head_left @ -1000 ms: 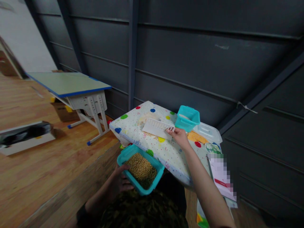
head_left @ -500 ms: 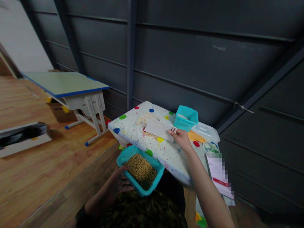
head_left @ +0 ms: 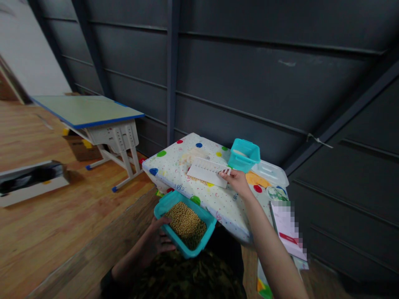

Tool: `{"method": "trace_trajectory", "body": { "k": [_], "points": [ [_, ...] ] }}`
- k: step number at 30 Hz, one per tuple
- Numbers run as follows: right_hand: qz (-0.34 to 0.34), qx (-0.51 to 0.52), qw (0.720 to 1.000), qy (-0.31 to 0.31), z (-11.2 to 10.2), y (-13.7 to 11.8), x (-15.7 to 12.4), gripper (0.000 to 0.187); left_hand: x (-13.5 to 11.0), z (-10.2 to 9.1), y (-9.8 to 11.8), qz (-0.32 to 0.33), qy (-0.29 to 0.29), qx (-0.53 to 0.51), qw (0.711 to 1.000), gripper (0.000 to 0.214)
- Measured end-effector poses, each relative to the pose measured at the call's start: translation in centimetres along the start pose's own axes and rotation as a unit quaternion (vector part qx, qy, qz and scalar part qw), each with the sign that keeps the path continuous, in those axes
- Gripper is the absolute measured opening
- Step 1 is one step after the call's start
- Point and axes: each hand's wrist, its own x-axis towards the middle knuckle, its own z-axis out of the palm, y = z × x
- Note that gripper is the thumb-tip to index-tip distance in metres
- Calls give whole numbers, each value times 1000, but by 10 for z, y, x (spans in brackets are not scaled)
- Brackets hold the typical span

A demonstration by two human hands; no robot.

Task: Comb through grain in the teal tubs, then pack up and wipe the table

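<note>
My left hand [head_left: 159,237] grips the near-left rim of a turquoise plastic box [head_left: 208,241], thumb over the edge and fingers underneath. Inside lie yellow soybeans [head_left: 183,218], with darker green beans [head_left: 195,240] at the near right end. The box is held just below the table's front edge. Over the tabletop, my right hand [head_left: 234,179] pinches the right end of a white plastic divider [head_left: 207,172] with slots along its upper edge. Soybeans [head_left: 198,180] lie in a thin line along the divider's lower edge, partly hidden by it.
The table [head_left: 174,168] has a dotted, patterned cloth. At its back right stand a second turquoise box [head_left: 249,154] with something pale inside and a clear lid [head_left: 274,173]. A pixelated clipboard [head_left: 286,232] lies at the right. A school desk [head_left: 90,110] stands left; a dark wall rises behind.
My right hand has drawn the divider slightly toward me and left, and it now stands more upright. The left hand and its box have barely shifted.
</note>
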Motion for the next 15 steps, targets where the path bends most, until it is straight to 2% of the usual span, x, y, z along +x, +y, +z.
{"method": "trace_trajectory", "body": {
  "k": [4,10,15],
  "points": [
    [1,4,1000,-14,0,-2,-1,62,0,-2,0,0,-16,-1,1000,74],
    [8,7,1000,-2,-5,3,0,61,3,0,1,-18,10,-2,1000,67],
    [4,-8,1000,-4,-9,8,0,58,0,0,2,-12,11,-1,1000,77]
  ]
}}
